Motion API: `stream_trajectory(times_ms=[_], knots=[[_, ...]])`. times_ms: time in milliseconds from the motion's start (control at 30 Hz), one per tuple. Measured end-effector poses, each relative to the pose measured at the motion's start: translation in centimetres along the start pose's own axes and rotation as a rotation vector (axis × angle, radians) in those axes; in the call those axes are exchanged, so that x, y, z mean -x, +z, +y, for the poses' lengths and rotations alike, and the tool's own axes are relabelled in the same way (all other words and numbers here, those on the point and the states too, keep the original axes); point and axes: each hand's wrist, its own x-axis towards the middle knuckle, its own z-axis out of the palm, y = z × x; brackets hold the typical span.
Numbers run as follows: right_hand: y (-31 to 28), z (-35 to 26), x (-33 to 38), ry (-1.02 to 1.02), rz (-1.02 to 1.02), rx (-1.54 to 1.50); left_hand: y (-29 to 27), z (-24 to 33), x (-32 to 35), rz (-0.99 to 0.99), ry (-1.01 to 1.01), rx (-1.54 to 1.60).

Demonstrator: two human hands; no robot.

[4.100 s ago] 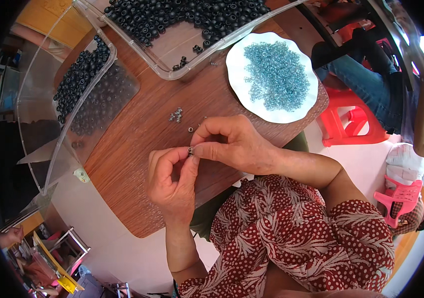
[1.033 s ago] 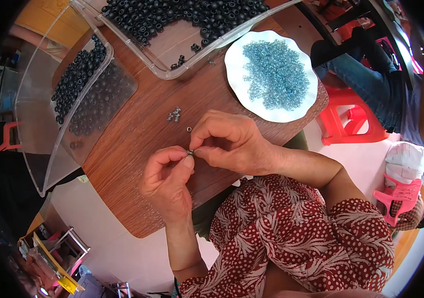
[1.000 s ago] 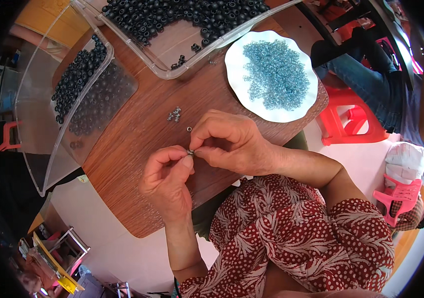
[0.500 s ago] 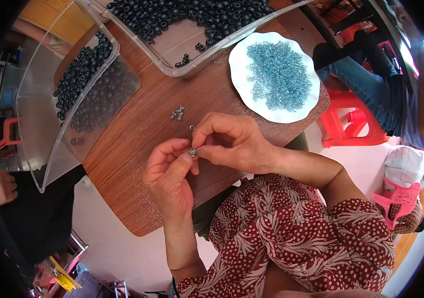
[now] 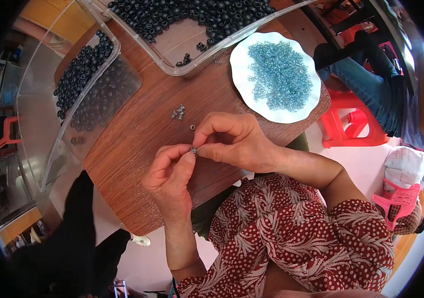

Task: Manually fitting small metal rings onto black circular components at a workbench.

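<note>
Clear trays [image 5: 172, 62] hold black rings [image 5: 192, 15]; white plate [image 5: 241, 79] holds blue rings [image 5: 279, 74].

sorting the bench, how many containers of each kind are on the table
clear plastic trays of black rings: 2
white plate of blue rings: 1
total: 3

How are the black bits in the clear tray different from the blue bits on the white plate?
The black rings are dark, chunky and matte; the blue rings are pale, thin and shiny like wire. The black rings lie in a clear plastic tray with raised walls, while the blue rings sit heaped on a flat white plate. There are plainly more of the black ones. Both are small loose rings in piles on the wooden table.
</note>
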Motion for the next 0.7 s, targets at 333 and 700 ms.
stream_trajectory(times_ms=[333, 700], knots=[[-0.3, -0.5, 0.0, 0.143, -0.057, -0.134, -0.4, 0.8, -0.1, -0.024, -0.13, 0.017], [-0.1, -0.1, 0.1, 0.126, -0.022, -0.193, -0.8, 0.6, -0.6, -0.074, -0.288, 0.259]])
